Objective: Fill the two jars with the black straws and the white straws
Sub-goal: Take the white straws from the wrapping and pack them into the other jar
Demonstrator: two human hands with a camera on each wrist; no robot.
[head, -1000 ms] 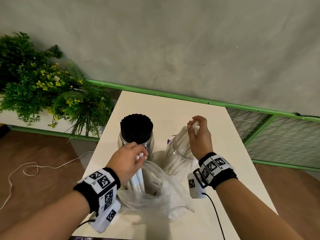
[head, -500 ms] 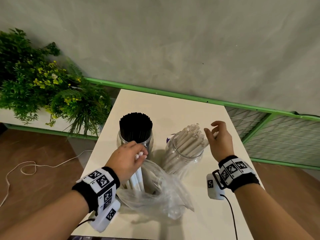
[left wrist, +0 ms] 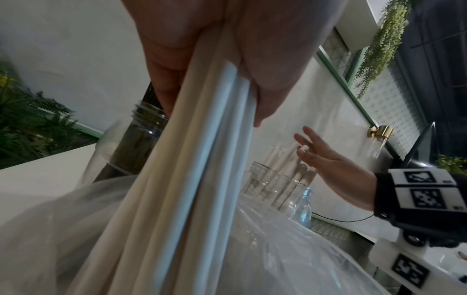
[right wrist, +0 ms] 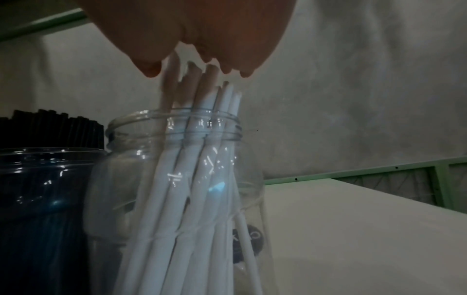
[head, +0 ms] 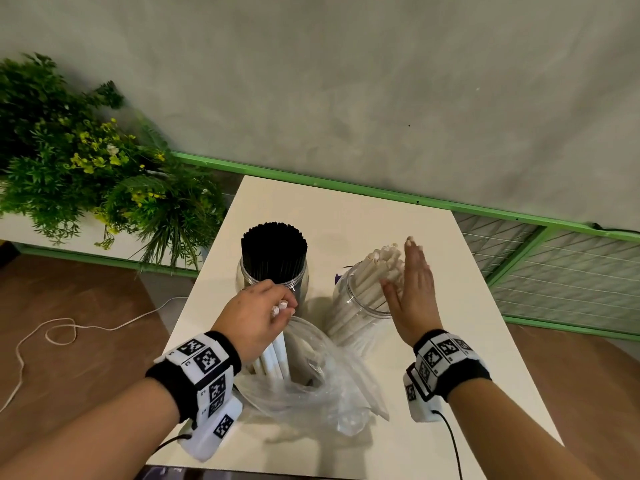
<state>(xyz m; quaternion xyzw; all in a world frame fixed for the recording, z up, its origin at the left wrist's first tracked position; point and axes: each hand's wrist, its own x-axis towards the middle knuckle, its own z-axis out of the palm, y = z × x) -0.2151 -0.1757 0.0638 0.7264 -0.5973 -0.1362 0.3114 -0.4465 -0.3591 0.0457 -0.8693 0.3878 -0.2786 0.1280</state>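
Note:
Two clear jars stand side by side on the white table (head: 346, 216). The left jar (head: 249, 277) is packed with black straws (head: 273, 247). The right jar (head: 349, 306) holds white straws (head: 381, 263) that lean to the right. My right hand (head: 410, 289) is flat, fingers straight, its palm against the tops of those straws. My left hand (head: 256, 315) grips a bundle of white straws (left wrist: 192, 179) whose lower ends stand in a clear plastic bag (head: 311, 379) at the table's front.
Green plants (head: 86, 174) crowd the floor left of the table. A green rail (head: 381, 194) runs along the grey wall behind. A white cord (head: 69, 327) lies on the brown floor at left. A wire-mesh panel (head: 561, 271) stands to the right.
My right hand let go of the white straws in the right jar, swung right, then came back flat against their tops. The left hand has kept its grip on its bundle.

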